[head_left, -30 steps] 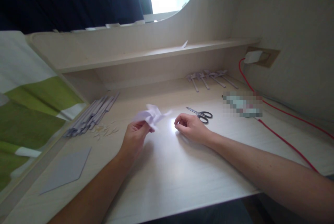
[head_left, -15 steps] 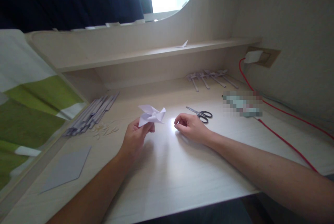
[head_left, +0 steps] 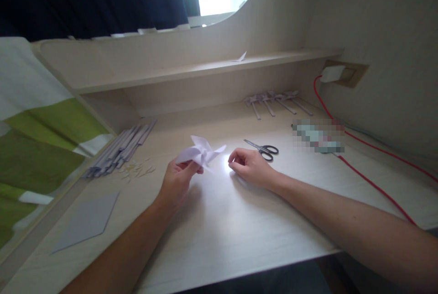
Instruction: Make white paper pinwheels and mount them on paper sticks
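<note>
My left hand [head_left: 178, 179] pinches a folded white paper pinwheel [head_left: 200, 152] and holds it just above the pale wooden desk [head_left: 239, 221]. Its pointed blades fan out to the right. My right hand [head_left: 251, 166] rests on the desk a little to the right of the pinwheel, fingers loosely curled with nothing in them. Black-handled scissors [head_left: 263, 149] lie closed just beyond my right hand.
A bundle of rolled paper sticks [head_left: 121, 150] and small scraps lie at the left. A grey paper sheet [head_left: 88, 221] sits near the front left. Finished pinwheels on sticks [head_left: 275, 101] lie at the back. A red cable [head_left: 362, 166] runs from a wall plug [head_left: 332, 74] across the right.
The pinwheel has turned in my left hand, its blades pointing in new directions. My right hand has stayed in place on the desk.
</note>
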`<state>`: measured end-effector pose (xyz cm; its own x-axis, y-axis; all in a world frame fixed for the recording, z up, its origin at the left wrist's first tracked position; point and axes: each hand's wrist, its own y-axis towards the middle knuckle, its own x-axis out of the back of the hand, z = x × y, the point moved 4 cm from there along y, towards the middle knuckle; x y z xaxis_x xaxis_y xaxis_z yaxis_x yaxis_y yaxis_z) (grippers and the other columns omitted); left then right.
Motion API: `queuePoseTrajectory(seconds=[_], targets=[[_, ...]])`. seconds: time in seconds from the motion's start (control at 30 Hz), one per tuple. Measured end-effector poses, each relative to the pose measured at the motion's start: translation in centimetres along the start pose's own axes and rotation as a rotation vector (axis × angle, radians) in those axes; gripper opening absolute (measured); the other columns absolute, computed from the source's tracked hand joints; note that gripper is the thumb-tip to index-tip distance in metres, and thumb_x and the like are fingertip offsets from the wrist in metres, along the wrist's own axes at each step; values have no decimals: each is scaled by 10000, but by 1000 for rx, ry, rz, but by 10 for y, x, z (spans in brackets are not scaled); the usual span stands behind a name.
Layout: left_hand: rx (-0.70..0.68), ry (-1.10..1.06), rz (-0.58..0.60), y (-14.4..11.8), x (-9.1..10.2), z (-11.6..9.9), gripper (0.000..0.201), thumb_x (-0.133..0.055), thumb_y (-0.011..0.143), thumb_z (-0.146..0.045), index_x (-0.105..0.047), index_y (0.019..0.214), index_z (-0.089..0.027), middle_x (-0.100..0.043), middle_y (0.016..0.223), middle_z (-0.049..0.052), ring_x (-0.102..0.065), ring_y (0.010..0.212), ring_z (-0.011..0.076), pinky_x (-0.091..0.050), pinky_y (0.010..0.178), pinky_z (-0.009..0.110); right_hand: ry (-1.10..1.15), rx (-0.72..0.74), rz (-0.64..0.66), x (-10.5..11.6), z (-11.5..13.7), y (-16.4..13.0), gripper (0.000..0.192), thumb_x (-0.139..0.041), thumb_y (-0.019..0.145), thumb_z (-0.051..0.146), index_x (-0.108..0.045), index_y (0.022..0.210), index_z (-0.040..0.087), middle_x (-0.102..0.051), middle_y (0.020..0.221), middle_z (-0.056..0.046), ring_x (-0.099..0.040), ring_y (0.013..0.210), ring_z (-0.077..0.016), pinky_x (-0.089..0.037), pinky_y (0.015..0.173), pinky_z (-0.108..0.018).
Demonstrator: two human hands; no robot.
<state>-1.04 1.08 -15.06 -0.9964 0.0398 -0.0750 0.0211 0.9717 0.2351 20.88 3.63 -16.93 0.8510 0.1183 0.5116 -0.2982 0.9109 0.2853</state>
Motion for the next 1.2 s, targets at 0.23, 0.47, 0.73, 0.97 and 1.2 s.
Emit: queuePoseTrajectory(seconds=[0.23,0.47,0.73,0.97,1.2], targets=[[14,5,-8,0,-3,-2,244,-880,718,-394,-781,728,-172,-671,649,17,-557,618,131,-448,623,252,62,-2,-36,1,-1,0,55,-685,817,151,-733,813,178,-644,638,24,-543,591,-126,-380,595,-257],[-12,96,65,-3,-8,-4,241,-864,752,-401,-790,737,-172,-720,717,36,-586,681,154,-447,668,265,252,6,-218,18,10,1,162,-661,918,321,-695,981,176,-694,791,-13,-642,712,-157,-485,650,-278],[-104,464,254,-13,-20,-5,185,-675,918,-334,-789,899,-189,-722,814,24,-616,769,179,-430,724,286,196,164,-31,7,44,-18,88,-734,894,236,-806,890,185,-768,833,-19,-667,736,-136,-479,648,-252],[-126,556,270,-13,-25,-10,179,-615,899,-272,-720,783,-185,-677,744,9,-577,706,164,-417,676,275,232,64,22,0,35,-18,82,-738,877,218,-808,891,178,-772,805,-17,-658,722,-137,-477,660,-255],[-132,556,272,-14,-24,-8,187,-608,909,-286,-713,793,-185,-682,762,18,-585,719,171,-423,694,284,234,102,13,1,36,-19,57,-738,869,223,-770,860,176,-749,800,-19,-643,720,-138,-485,665,-260]])
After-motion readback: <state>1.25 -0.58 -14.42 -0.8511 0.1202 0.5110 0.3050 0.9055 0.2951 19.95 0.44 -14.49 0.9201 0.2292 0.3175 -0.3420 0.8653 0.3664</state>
